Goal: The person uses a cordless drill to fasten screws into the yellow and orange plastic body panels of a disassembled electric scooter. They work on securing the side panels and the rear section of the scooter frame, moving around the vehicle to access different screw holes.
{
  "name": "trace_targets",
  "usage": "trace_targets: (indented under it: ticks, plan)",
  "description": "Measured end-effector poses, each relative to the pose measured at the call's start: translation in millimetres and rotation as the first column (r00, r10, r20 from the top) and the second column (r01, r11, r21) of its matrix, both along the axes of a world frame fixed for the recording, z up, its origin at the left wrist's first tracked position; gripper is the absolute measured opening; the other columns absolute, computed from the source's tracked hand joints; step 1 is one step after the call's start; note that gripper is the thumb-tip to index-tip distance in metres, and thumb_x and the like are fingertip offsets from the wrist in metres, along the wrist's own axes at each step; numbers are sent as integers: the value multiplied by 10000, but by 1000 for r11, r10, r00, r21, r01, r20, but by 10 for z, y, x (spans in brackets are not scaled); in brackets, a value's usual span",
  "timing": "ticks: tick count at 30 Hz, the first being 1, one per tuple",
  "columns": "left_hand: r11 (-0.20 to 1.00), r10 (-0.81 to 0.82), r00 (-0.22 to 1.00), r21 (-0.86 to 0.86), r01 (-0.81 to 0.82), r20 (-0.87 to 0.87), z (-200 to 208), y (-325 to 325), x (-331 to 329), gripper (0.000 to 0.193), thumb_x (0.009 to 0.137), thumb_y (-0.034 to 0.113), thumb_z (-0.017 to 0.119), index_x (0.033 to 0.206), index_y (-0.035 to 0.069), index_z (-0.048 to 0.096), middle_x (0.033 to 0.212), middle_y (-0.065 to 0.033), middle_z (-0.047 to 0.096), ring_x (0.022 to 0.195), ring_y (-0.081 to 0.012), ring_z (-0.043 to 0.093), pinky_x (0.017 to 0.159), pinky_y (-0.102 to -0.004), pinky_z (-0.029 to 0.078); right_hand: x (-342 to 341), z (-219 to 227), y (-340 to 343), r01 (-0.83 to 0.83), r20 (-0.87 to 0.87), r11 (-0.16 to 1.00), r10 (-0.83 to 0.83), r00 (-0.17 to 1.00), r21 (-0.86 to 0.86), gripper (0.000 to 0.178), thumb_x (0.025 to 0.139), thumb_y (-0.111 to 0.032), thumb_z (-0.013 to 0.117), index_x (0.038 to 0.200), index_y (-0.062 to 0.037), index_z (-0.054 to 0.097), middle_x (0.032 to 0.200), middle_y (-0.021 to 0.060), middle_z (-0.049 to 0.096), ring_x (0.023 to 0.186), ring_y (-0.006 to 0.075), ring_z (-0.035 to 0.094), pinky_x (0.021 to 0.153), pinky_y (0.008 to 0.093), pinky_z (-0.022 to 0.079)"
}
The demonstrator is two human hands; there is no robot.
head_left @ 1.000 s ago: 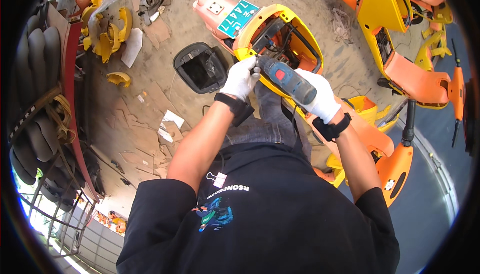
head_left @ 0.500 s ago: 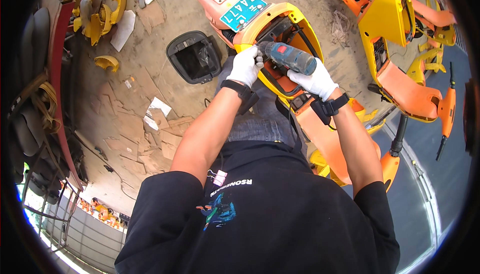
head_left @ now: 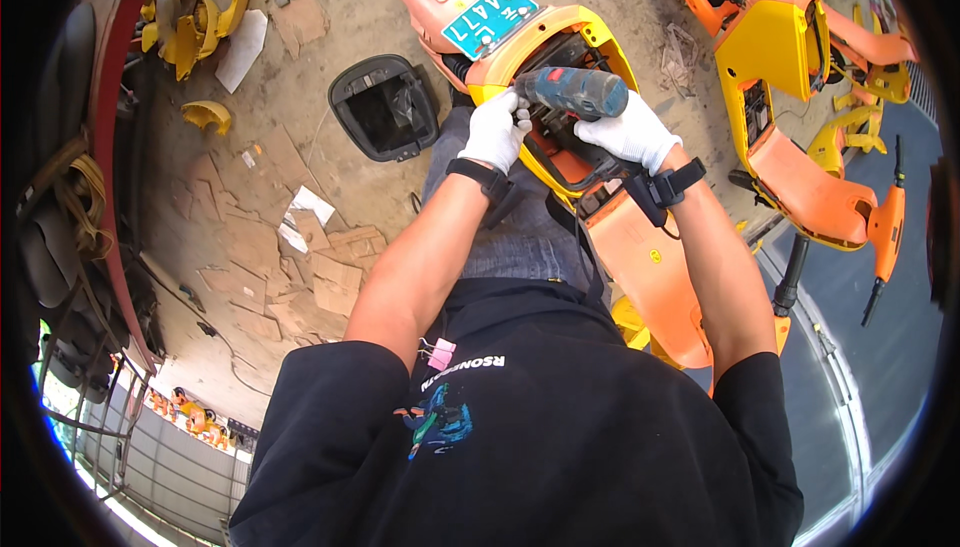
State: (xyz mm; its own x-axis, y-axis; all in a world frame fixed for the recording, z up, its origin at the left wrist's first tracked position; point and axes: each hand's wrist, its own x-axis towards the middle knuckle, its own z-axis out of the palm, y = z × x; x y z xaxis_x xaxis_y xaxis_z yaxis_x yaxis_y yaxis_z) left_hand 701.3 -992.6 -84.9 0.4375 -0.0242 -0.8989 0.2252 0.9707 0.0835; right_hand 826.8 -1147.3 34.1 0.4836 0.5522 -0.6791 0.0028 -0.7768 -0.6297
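An orange and yellow scooter (head_left: 640, 257) stands in front of me, its seat removed and the dark compartment under the yellow rim open. My right hand (head_left: 628, 133), in a white glove, grips the handle of a blue-grey cordless drill (head_left: 575, 93) held sideways over that opening. The gloved fingers of my left hand (head_left: 495, 130) pinch around the drill's front end at the yellow rim. The bit itself is hidden by the left hand. A teal plate (head_left: 490, 18) sits on the scooter's pink tail.
A black seat bucket (head_left: 385, 109) lies on the sandy ground to the left, with torn cardboard pieces (head_left: 300, 267) nearer me. Yellow body panels (head_left: 195, 12) are piled at upper left. A second orange and yellow scooter (head_left: 790, 77) stands to the right.
The drill has swung from pointing down-left to lying level across the opening. My left hand stays at its front end; both hands sit slightly higher in view.
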Motion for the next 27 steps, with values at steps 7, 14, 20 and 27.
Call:
trace_targets:
  ticks: [7,14,20,27]
  plan:
    - [961,-262,963,106,255,60,122,188,-63,161,974,95,543,1067,-7,626,802,-36,572,657,-109,513,571,-224,446,400,135,371,-238,23,960,244,970,-146,315,683,-238,679,908,-17,687,865,210,701,828,364,671,756,400,531]
    - [871,-410,911,316,375,50,131,716,-192,202,989,131,543,1100,-18,623,818,-18,568,671,-89,507,585,-224,433,591,171,580,-334,-57,929,329,943,-162,365,681,-257,718,913,20,662,768,164,683,711,237,648,687,357,527]
    - [898,-374,922,284,335,96,-84,798,-117,198,997,114,536,1120,-24,608,849,-29,582,693,-100,524,605,-231,458,493,87,516,-352,45,911,369,928,-213,335,695,-270,687,897,-2,686,794,175,698,743,282,671,703,364,534]
    - [918,-353,931,226,325,94,-183,648,-51,210,993,80,510,1151,-42,578,869,-63,583,695,-120,533,611,-240,476,428,171,573,-387,69,891,413,908,-237,271,695,-244,633,851,-34,699,819,176,707,770,324,680,712,382,535]
